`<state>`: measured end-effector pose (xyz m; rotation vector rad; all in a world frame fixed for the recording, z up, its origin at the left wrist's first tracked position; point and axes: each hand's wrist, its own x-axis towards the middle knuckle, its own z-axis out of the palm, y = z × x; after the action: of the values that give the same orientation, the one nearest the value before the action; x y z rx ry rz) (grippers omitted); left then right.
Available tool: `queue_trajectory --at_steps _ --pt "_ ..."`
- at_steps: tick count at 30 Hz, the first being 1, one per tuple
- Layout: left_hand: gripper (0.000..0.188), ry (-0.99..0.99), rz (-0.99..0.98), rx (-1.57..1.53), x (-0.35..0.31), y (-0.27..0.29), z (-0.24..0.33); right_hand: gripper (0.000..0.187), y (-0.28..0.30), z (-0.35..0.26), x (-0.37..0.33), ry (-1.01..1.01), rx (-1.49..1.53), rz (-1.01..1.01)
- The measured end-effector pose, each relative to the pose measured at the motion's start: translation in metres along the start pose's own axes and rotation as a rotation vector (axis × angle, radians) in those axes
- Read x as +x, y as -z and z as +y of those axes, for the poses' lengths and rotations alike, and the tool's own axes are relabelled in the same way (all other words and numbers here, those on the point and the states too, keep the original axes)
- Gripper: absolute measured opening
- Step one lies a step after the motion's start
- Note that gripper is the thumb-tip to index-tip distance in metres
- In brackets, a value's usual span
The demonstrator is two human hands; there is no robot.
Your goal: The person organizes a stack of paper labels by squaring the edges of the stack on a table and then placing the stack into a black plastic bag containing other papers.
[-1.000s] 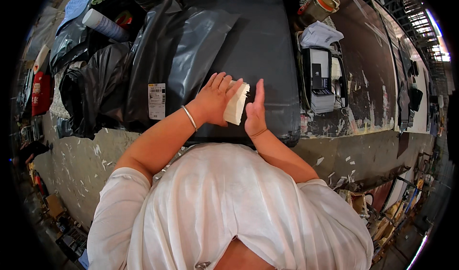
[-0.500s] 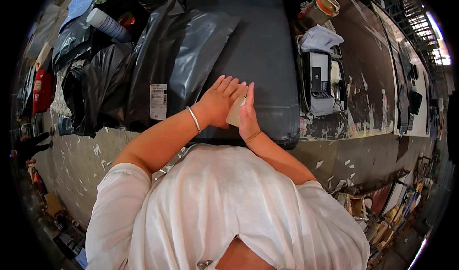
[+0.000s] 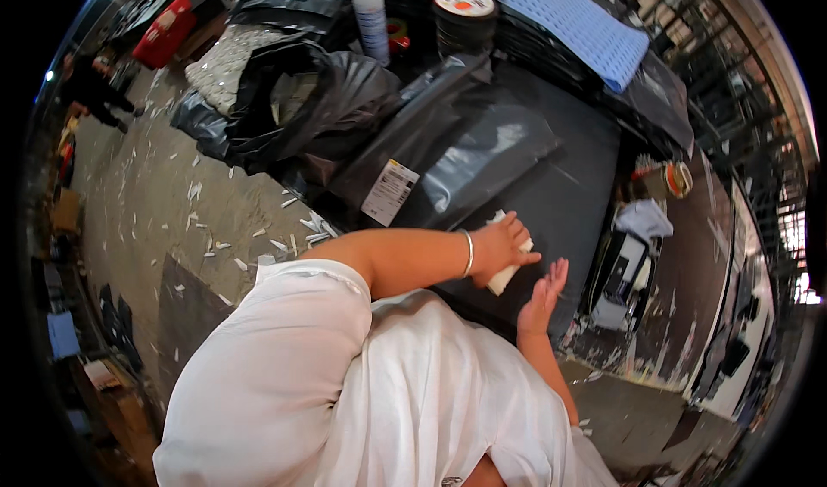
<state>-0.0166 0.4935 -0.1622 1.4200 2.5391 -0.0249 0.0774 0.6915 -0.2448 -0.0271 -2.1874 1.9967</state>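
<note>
A small pale folded wad (image 3: 508,259), paper or cloth by the look of it, lies pressed onto a dark grey poly mailer (image 3: 564,198) on the tabletop (image 3: 680,297), just right of the picture's centre. It seems light and soft, likely to crumple or slide on the slick plastic, so a pinch across its thicker folded edge at 6 o'clock would probably hold best.

The left hand (image 3: 501,244) covers the wad, its fingers curled down over the top and clasping it against the mailer; a thin bracelet (image 3: 469,252) circles the wrist. At 4 o'clock from the wad, close beside it, the right hand (image 3: 544,293) stands open and flat, fingers straight and together, gripping nothing, its edge resting on or just above the mailer.

Further out, at 10 o'clock, a second grey mailer (image 3: 448,164) bears a white label (image 3: 389,191). Beyond that sits a crumpled black plastic bag (image 3: 301,108). At 12 o'clock lie a tape roll (image 3: 463,4) and a white cylinder (image 3: 370,17); at 1 o'clock, a blue perforated mat (image 3: 577,26).
</note>
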Motion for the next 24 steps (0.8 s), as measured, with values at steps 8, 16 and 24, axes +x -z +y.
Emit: queue_trajectory --at_steps 8,16,24 --pt "0.115 0.106 0.209 -0.313 -0.029 0.003 -0.009 0.072 0.001 -0.024 0.012 -0.020 -0.262 0.042" --pt "0.138 -0.618 0.739 -2.532 -0.300 0.060 -0.063 0.044 -0.137 -0.199 0.072 0.356 -0.194 -0.240" --pt "0.144 -0.334 1.349 -2.387 -0.503 -0.010 -0.083 0.049 -0.449 -0.280 0.106 0.509 -1.046 -1.030"
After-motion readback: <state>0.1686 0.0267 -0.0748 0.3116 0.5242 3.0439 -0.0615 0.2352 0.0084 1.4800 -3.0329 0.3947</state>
